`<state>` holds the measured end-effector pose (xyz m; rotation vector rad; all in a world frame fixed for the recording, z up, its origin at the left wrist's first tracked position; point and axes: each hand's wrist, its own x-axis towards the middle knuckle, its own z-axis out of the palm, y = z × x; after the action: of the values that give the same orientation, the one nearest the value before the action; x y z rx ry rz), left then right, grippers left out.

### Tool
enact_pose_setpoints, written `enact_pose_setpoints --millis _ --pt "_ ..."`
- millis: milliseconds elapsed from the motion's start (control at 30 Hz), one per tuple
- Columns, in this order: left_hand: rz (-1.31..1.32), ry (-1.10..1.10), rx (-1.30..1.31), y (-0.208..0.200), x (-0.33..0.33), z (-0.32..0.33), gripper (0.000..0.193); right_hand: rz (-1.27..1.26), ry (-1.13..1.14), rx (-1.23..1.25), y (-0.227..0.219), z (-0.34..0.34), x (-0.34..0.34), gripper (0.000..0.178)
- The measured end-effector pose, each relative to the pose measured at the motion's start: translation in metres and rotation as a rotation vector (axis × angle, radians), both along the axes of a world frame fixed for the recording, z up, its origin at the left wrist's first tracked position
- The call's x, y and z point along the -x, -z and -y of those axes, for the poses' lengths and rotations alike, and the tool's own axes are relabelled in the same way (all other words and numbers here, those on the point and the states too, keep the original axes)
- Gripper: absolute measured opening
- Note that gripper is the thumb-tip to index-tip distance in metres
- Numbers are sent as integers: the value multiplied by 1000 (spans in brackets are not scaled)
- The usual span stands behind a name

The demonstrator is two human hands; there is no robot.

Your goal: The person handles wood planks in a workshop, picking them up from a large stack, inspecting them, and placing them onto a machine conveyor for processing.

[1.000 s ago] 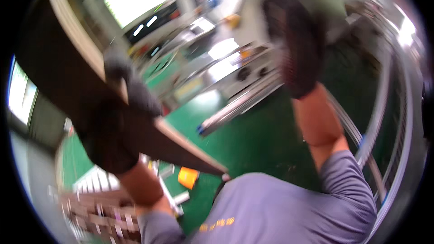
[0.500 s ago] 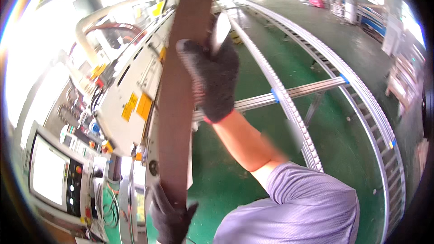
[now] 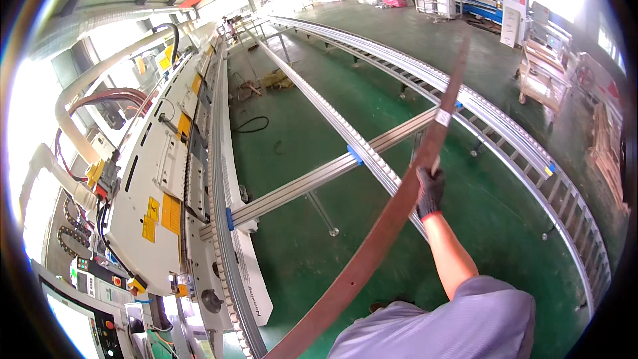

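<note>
A long, narrow brown board (image 3: 365, 259) slants across the view, its lower end running out at the bottom edge and its tip pointing to the far right. On its upper part there is a small white label (image 3: 442, 118). My right hand (image 3: 430, 191), in a dark glove with a red cuff, is closed on the board's right side below that label. A pale bit shows above the fingers, too small to make out. My left hand is out of sight.
To the left stands a long white machine (image 3: 149, 179) with yellow stickers and a control panel (image 3: 106, 332). Roller rails (image 3: 319, 96) run away from me, joined by a metal crossbeam (image 3: 292, 193). A wider roller track (image 3: 518, 139) curves along the right, with a loaded cart (image 3: 541, 80) beyond.
The board has swung from upright beside the machine to a slant out over the rails on the right. My right hand moved right and lower with it. My left hand has left the view.
</note>
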<state>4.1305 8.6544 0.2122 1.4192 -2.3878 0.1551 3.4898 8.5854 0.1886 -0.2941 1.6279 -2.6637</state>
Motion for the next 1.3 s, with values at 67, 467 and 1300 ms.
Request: enact_pose_setpoints --millis 67,467,1300 --pt "-15 86 -34 18 -9 19 70 -36 50 -111 40 -9 15 19" --pt "-26 293 -274 76 124 102 53 179 -80 -837 187 -176 188 46" --pt "145 96 -434 101 -138 214 29 -1543 -1331 -1278 70 85 -516 82"
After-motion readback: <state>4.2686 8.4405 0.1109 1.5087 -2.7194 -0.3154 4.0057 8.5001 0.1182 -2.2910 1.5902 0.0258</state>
